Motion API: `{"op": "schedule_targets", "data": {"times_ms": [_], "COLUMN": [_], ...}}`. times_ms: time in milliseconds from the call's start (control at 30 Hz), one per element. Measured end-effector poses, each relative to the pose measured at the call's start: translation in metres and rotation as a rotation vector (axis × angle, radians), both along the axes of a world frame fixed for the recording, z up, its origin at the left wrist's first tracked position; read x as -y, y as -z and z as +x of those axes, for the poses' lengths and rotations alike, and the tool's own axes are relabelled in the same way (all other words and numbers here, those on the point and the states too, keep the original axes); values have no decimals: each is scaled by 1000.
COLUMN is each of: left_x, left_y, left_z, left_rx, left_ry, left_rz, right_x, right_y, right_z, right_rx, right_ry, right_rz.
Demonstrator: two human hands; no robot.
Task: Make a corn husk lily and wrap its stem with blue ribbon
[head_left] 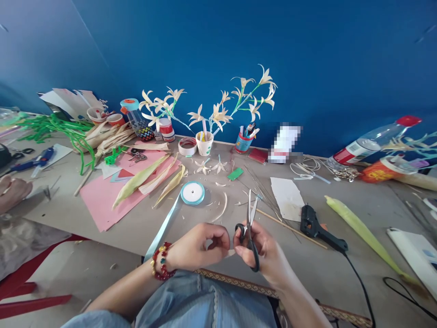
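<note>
My left hand point(198, 246), with a beaded bracelet at its wrist, is closed in a pinch in front of me. A thin pale sliver point(231, 252) shows between the two hands; its kind is unclear. In my right hand point(268, 255) are black-handled scissors point(249, 223), blades pointing up and slightly parted. My right fingertips come close to the left ones. From a ribbon spool point(187, 194) on the table, a light blue ribbon point(163, 232) runs down to my left wrist. Beyond the spool lie two small pale flowers point(202, 167).
Husk flowers stand in a paper cup point(204, 146) by the blue wall. A black glue gun point(316, 228) and a green corn husk point(362, 230) lie right. Pink paper point(102, 200) with husks is left. Another person's hand point(13, 193) rests at the far left edge.
</note>
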State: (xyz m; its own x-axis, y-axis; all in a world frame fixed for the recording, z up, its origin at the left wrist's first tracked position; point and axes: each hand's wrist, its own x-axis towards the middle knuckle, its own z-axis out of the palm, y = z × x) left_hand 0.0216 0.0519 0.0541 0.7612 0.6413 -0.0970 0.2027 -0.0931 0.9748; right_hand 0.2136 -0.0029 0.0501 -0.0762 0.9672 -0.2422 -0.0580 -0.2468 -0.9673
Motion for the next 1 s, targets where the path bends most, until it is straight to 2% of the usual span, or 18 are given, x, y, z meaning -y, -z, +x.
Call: {"op": "schedule_targets", "data": {"times_ms": [133, 300, 367, 500, 600, 700, 867, 1000], "left_x": [-2, 9, 17, 29, 30, 26, 18, 14], "left_y": [-2, 7, 14, 24, 24, 19, 9, 8], "left_z": [-1, 7, 13, 28, 33, 30, 20, 19], "left_rx": [134, 435, 502, 557, 575, 554, 417, 415], "left_ry": [-74, -408, -459, -510, -569, -577, -562, -523], "left_rz": [-23, -347, -430, -447, -433, -368, -180, -151], "right_x": [3, 7, 8, 7, 6, 6, 15, 21], "right_y": [6, 15, 18, 23, 23, 23, 24, 27], "right_z": [-2, -9, -11, -13, -13, -7, 9, 13], "right_rx": [-30, -157, -144, -40, 24, 38, 92, 117], "right_ry": [33, 201, 246, 264, 241, 157, -144, -257], "right_rz": [-11, 30, 52, 92, 98, 77, 37, -15]}}
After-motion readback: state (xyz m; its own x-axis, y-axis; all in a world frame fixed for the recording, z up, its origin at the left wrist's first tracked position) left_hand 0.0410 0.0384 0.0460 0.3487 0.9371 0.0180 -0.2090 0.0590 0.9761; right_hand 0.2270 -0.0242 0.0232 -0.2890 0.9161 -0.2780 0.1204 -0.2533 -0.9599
